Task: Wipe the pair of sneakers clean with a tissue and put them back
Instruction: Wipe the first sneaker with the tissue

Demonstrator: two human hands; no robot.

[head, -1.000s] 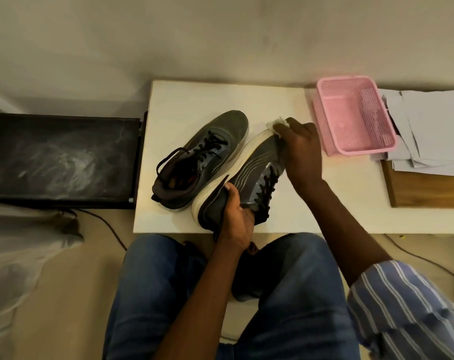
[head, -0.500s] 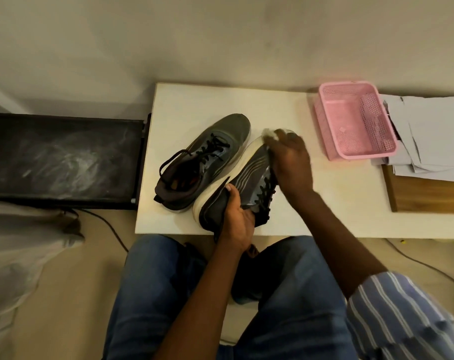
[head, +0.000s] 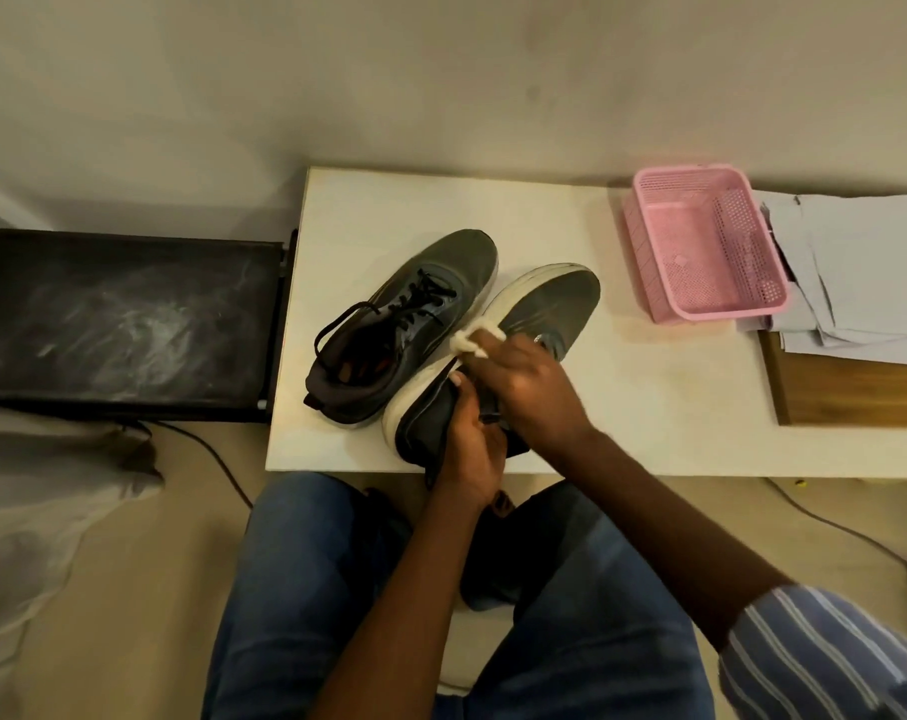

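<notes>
- Head view: left hand (head: pixel 469 449) grips the heel of the right sneaker (head: pixel 539 314), tilted on its side on the white table (head: pixel 649 407).
- Right hand (head: pixel 532 387) pinches a tissue (head: pixel 472 343) against the sole edge — hands touching.
- Second sneaker (head: pixel 410 314) upright, just beside.

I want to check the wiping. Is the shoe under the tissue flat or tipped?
Tipped. The shoe leans on its side, its white sole edge turned up, held by the left hand.
</notes>
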